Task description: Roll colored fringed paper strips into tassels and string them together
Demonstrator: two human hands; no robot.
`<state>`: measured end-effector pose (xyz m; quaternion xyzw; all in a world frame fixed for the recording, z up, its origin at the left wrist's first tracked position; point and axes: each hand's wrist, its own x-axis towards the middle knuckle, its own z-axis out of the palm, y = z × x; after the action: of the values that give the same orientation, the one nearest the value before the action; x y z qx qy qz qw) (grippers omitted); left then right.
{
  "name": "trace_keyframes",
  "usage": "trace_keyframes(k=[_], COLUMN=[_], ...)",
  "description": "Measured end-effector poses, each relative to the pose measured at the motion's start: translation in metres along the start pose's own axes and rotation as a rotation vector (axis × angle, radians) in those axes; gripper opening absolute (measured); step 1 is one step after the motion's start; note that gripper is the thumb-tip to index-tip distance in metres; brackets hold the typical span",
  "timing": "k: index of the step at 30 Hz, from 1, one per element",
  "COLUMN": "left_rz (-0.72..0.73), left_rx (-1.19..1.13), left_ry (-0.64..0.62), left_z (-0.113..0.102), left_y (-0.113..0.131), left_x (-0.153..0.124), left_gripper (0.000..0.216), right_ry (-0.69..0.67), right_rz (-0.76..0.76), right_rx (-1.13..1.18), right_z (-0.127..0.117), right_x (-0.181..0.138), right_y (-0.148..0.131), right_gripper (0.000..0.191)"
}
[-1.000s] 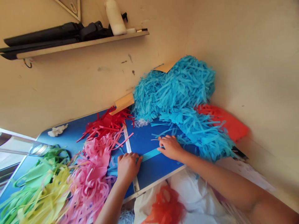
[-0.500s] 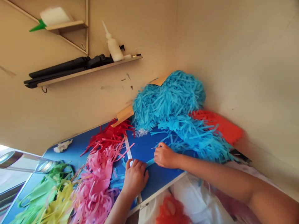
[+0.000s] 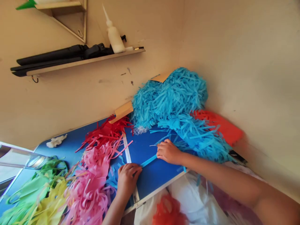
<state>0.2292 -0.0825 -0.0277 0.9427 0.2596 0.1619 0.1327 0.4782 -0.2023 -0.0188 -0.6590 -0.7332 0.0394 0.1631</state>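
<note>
A light-blue paper strip (image 3: 149,160) stretches between my two hands, just above the blue tabletop (image 3: 154,178). My left hand (image 3: 128,176) is closed on the strip's left end, close to the white line across the table. At the other end my right hand (image 3: 170,152) pinches the strip, its fingers curled. A thin pale end pokes out to the left of those fingers. Behind my right hand lies loose blue fringe (image 3: 197,134), below a big heap of shredded blue paper (image 3: 173,97). Some blue scraps (image 3: 113,173) lie left of my left hand.
Left of my hands lie pink strips (image 3: 90,181), red fringe (image 3: 105,134), yellow strips (image 3: 50,200) and green strips (image 3: 35,187). Red paper (image 3: 225,128) rests by the right wall. A shelf (image 3: 89,61) above holds a white bottle (image 3: 115,39). White plastic (image 3: 194,200) hangs below the table edge.
My left hand has moved left, away from my right hand, and more of the blue strip shows between them. The view has shifted slightly.
</note>
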Motion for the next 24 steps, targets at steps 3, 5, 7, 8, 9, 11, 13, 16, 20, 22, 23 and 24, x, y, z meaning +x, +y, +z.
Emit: trace_keyframes(k=[3,5,7,8,9,11,13,16,20,22,23,24], left_rz=[-0.069,-0.112,-0.148,-0.160,-0.166,-0.168,-0.170,-0.169,-0.104,0.035,0.115,0.185], left_rx=[-0.008,0.021,0.060,0.075,0.086,0.095,0.109,0.133,0.160,0.199,0.228,0.259], left_ry=[-0.004,-0.031,-0.073,-0.093,-0.110,-0.133,-0.158,-0.180,-0.170,-0.149,-0.140,-0.134], left_z=[0.001,-0.001,-0.005,-0.007,-0.009,-0.012,-0.014,-0.016,-0.020,-0.023,-0.024,-0.025], left_y=[-0.002,0.003,0.010,0.013,0.016,0.019,0.020,0.021,0.023,0.024,0.024,0.025], left_x=[-0.001,0.001,0.005,0.008,0.010,0.014,0.018,0.021,0.019,0.017,0.016,0.016], left_gripper=[0.026,0.028,0.028,0.028,0.027,0.025,0.024,0.024,0.017,0.024,0.029,0.032], right_ry=[-0.043,-0.048,-0.053,-0.057,-0.062,-0.078,-0.097,-0.122,-0.108,-0.083,-0.073,-0.066], right_rz=[0.110,0.132,0.151,0.161,0.170,0.187,0.207,0.243,0.289,0.212,0.122,0.010], right_rx=[0.089,0.101,0.112,0.116,0.120,0.126,0.126,0.108,0.034,-0.025,-0.058,-0.093], right_z=[-0.004,-0.005,-0.004,-0.003,-0.002,-0.001,0.000,-0.001,-0.012,-0.018,-0.020,-0.021], right_x=[0.003,0.007,0.009,0.011,0.012,0.014,0.016,0.019,0.019,0.018,0.017,0.016], right_y=[0.005,0.004,0.003,0.002,0.002,0.002,0.003,0.002,-0.004,-0.010,-0.014,-0.017], right_gripper=[0.014,0.013,0.011,0.011,0.010,0.010,0.010,0.009,0.010,0.007,0.007,0.009])
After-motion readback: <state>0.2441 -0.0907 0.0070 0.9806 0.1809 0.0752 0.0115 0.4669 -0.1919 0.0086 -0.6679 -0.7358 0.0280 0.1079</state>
